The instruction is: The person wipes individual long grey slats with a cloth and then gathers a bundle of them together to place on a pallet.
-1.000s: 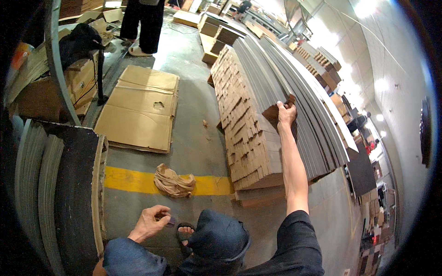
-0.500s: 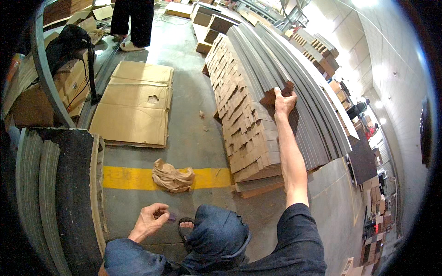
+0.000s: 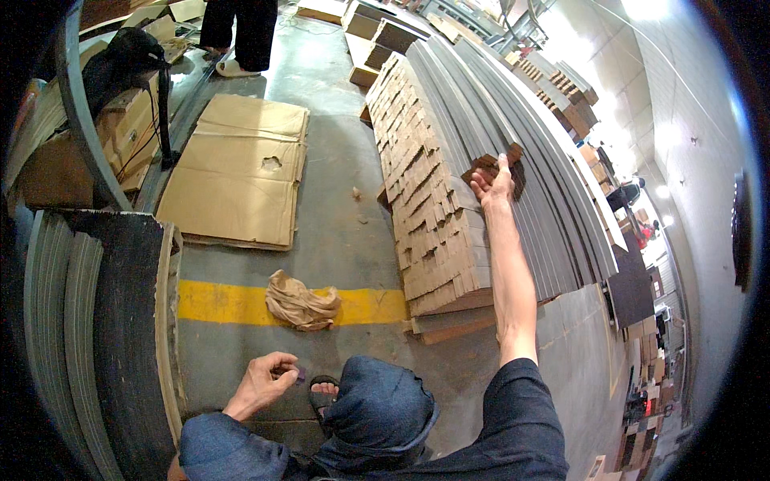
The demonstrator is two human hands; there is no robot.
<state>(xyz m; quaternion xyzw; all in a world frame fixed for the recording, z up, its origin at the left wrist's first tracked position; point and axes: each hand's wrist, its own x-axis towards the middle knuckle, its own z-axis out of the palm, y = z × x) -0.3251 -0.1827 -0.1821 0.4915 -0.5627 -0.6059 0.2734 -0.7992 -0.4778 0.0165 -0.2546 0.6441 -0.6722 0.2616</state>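
Observation:
My right hand reaches out over a long stack of grey panels, its thumb and fingers around a small dark brown block-like piece. Part of that piece is hidden behind the fingers, and its kind cannot be made out. Low in the view, near my knee, my left hand is closed with the fingers curled. A small dark purple thing sticks out from its fingertips, too small to name. Along the grey panels' left side runs a block of layered brown cardboard strips.
Crumpled brown paper lies on a yellow floor line. Flattened cardboard lies beyond it. Dark-sided stacked boards stand at my left, below a curved metal bar. A person in black trousers stands at the far left.
My right hand has turned over at the wrist, so its fingers now show on the left side, and the brown piece has tilted with it. The left hand stays almost still. The view has shifted slightly.

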